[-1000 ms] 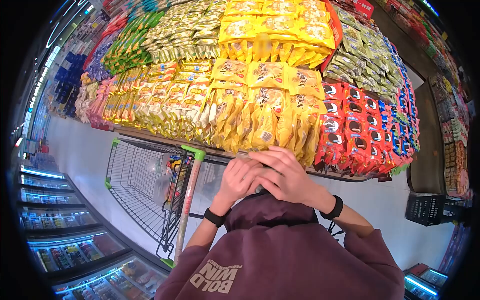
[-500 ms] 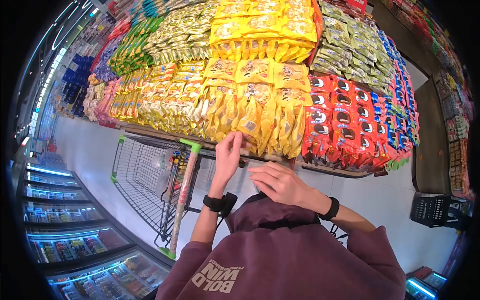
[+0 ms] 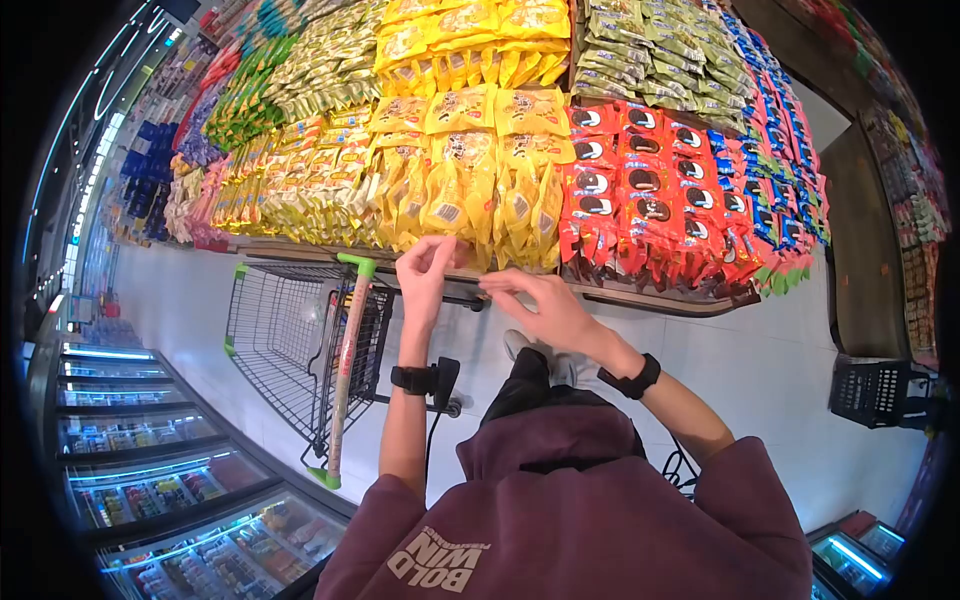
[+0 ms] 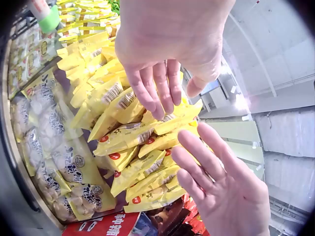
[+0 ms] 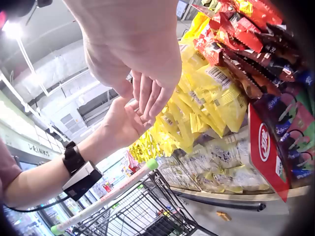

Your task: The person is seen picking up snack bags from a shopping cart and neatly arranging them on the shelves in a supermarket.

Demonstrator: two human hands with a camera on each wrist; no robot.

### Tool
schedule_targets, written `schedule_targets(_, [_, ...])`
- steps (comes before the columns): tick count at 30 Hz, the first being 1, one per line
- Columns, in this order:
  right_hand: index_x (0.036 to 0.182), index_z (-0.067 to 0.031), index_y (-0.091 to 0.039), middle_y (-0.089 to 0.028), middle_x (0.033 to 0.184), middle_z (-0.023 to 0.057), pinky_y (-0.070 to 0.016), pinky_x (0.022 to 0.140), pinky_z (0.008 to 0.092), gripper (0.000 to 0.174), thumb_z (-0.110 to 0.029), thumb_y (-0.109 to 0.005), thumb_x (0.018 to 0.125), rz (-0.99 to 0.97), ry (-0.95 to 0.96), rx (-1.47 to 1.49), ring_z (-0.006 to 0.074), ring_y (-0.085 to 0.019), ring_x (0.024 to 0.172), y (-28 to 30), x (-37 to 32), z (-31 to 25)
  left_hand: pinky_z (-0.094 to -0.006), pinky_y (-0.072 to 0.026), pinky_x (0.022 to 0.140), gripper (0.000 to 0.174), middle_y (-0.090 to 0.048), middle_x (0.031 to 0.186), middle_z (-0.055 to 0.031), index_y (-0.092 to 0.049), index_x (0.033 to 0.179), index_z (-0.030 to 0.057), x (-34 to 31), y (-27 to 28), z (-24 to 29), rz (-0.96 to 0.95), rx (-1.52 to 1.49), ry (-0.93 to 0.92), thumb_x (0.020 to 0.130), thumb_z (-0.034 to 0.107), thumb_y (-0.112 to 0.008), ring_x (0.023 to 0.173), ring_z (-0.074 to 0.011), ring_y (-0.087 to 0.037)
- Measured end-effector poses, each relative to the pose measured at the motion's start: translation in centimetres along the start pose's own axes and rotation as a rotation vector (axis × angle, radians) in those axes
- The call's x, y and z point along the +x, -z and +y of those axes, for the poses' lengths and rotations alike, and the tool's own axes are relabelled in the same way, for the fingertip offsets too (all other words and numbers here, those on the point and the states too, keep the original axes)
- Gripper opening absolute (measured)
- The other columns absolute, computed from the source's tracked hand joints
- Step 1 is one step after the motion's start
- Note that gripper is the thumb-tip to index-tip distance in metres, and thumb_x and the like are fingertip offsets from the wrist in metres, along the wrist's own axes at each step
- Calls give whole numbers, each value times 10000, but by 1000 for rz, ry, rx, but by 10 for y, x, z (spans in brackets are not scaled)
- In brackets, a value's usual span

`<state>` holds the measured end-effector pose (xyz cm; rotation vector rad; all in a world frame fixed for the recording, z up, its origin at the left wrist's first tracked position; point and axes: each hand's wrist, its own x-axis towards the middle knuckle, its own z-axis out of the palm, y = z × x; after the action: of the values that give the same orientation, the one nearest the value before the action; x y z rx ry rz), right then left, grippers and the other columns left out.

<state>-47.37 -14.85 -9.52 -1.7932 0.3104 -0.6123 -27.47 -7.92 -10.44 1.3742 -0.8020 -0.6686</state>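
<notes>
In the head view my left hand [image 3: 422,285] is raised before the front edge of the snack display, fingers loosely bent and holding nothing. Right of it, my right hand [image 3: 545,312] has its fingers extended towards the left hand, also holding nothing. Just beyond both hands stand yellow snack bags [image 3: 460,185] in upright rows. The left wrist view shows the right palm [image 4: 231,196] turned up below the left hand [image 4: 170,54], with yellow bags behind. In the right wrist view the left hand [image 5: 120,123] overlaps the fingertips of the right hand [image 5: 133,54].
A shopping cart [image 3: 290,330] with a green-ended handle [image 3: 348,360] stands at my left. Red snack packs [image 3: 650,190] lie right of the yellow bags. A black basket [image 3: 868,390] is at the far right, and lit freezers [image 3: 200,500] line the lower left.
My hands were together one second ago and have come apart, the left reaching forward. The display has shifted left in the head view, and my shoes have come into sight.
</notes>
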Motion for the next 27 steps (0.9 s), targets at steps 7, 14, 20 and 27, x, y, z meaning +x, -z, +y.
schedule_targets(7, [1376, 23, -484, -608, 1318, 115, -475, 980, 309, 407, -144, -524, 1008, 33, -13, 204, 164, -602, 1168, -9, 43, 21, -263, -512, 745, 217, -712, 968, -94, -680, 1009, -25, 18, -8, -1, -9, -34, -14, 964, 170, -599, 834, -134, -666])
schedule_targets(14, [1331, 31, -520, -648, 1249, 154, -504, 951, 338, 414, -189, -551, 982, 53, -8, 170, 213, -648, 1109, -5, 43, 31, -250, -523, 755, 228, -708, 1016, -92, -671, 1076, -35, 13, -10, 3, -60, -10, -11, 960, 153, -612, 910, -134, -673])
schedule_targets(20, [1212, 30, -614, -691, 1126, 132, -522, 898, 300, 302, -151, -568, 976, -78, -87, 54, 154, -654, 1026, -7, 26, 26, -262, -533, 800, 262, -707, 1051, -101, -659, 1130, -45, -25, -4, 13, -160, 171, 50, 968, 152, -598, 918, -139, -678])
schedule_targets(27, [1071, 1, -655, -712, 874, 156, -516, 672, 347, 227, -158, -605, 917, -288, -22, 70, 215, -667, 725, -62, 13, 52, -298, -529, 761, 242, -716, 864, -144, -677, 1072, -26, -92, 38, 18, -229, 634, 93, 963, 171, -588, 816, -164, -694])
